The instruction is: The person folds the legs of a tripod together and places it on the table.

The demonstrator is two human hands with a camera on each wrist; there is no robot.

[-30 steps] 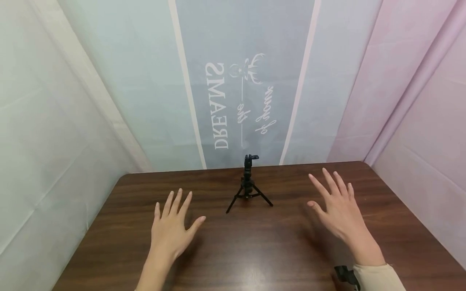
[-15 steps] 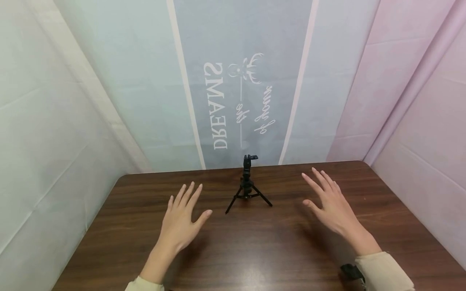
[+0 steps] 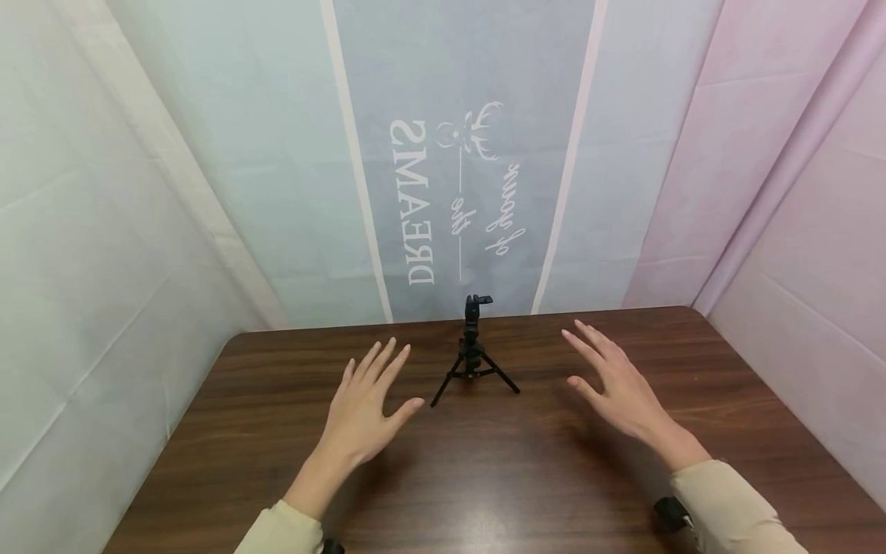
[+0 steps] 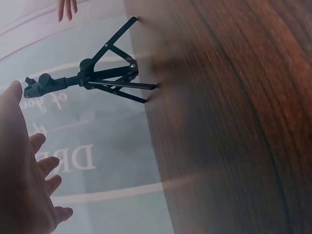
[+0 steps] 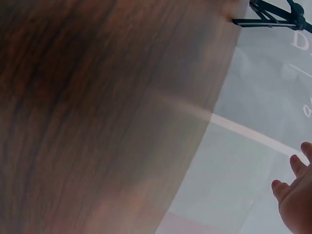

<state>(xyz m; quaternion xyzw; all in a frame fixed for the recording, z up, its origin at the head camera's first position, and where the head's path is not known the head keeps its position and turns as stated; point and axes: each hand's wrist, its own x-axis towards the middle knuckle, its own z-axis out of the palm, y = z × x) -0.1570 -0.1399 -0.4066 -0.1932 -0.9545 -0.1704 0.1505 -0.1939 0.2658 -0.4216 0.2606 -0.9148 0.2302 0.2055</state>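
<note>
A small black tripod (image 3: pixel 471 346) stands upright on its spread legs near the table's back edge, between the two hands. To its left my left hand (image 3: pixel 367 412) hovers over the table with straight, spread fingers and holds nothing. My right hand (image 3: pixel 618 388) is off to the tripod's right, fingers extended, palm toward the middle, also holding nothing. The left wrist view shows the whole tripod (image 4: pixel 92 78) sideways beyond the left hand (image 4: pixel 24 170). In the right wrist view only the tripod's legs (image 5: pixel 273 17) show at the top, with the right hand's fingers (image 5: pixel 297 168) at the right edge.
The dark wood-grain table (image 3: pixel 484 462) has rounded back corners. Behind it hangs a pale printed cloth (image 3: pixel 477 69) with mirrored lettering, and light cloth walls (image 3: pixel 90 269) close in both sides. A small black device (image 3: pixel 670 513) sits at the right sleeve.
Both hands have moved inward toward the tripod, the left one also farther forward. More of the left sleeve has come into view. The tripod stays in place.
</note>
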